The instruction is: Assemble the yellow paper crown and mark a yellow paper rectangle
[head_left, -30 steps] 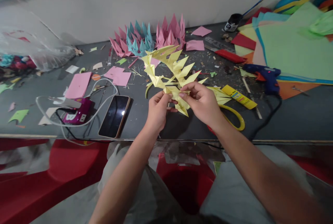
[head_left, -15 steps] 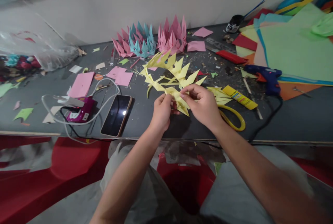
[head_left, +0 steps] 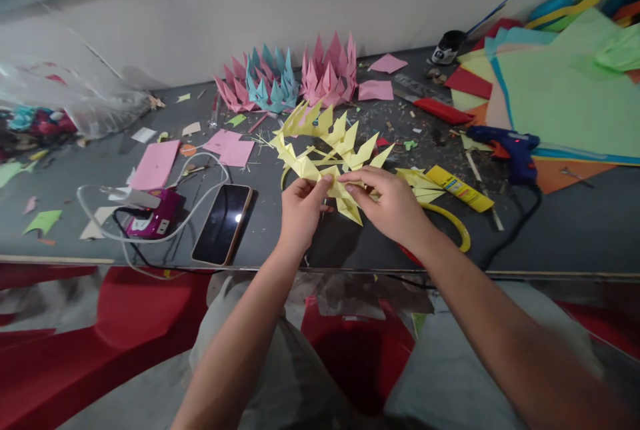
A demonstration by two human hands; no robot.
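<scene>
A chain of folded yellow paper points, a paper crown (head_left: 343, 133), curves in a loop above the table in front of me. My left hand (head_left: 305, 207) is closed on its near end, the thumb pressed on top of the paper. Fingers bent, my right hand (head_left: 387, 203) pinches the same end from the right. Several loose folded yellow pieces (head_left: 416, 180) lie just past my right hand. Beside them is a yellow glue box (head_left: 460, 188). A yellow ring-shaped band (head_left: 463, 229) shows partly behind my right wrist, and a bit of something red is under that wrist.
Pink (head_left: 330, 73) and blue (head_left: 273, 80) paper crowns stand by the wall. A phone (head_left: 223, 223) and a purple power adapter (head_left: 157, 215) with cables lie left. To the right are a blue glue gun (head_left: 515, 147), a red cutter (head_left: 443, 111) and coloured paper sheets (head_left: 565, 97).
My left hand has shifted slightly left, its thumb now further onto the paper. My right fingers have slid a little along the crown's near end. The crown has stayed nearly in place.
</scene>
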